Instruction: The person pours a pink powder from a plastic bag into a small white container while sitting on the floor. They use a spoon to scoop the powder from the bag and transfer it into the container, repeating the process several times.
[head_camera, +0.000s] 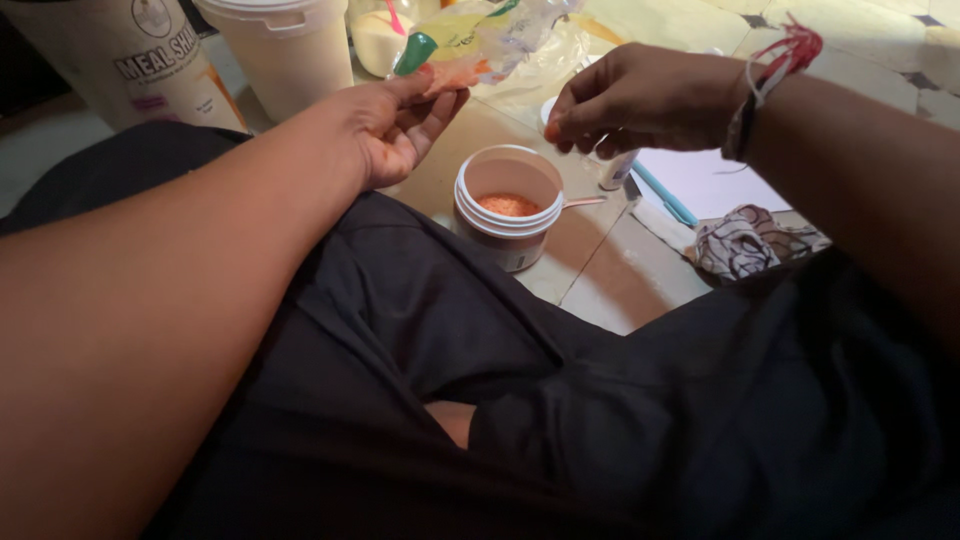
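Seated on tiled floor, legs in dark trousers filling the lower half of the frame.

Left hand, upper centre-left, palm turned up, thumb and fingers pinched on the lower edge of a clear plastic packet. The packet had a green and yellow band and held orange-red powder near the pinched edge; it slanted up toward the top centre of the frame.

Right hand, upper centre-right, fingers curled and pressed together with the thumb at the tips, orange tint on the fingertips. Could not tell whether anything was held between them. A red thread and dark bands circled that wrist.

Small white round jar, lid off, stood on the floor at centre, below and between the two hands, touching neither. Orange-red powder lay in its bottom. A thin pinkish handle stuck out over its right rim.

Upper left: two large pale tubs. Right of the jar: a white sheet with a blue edge and a patterned cloth.
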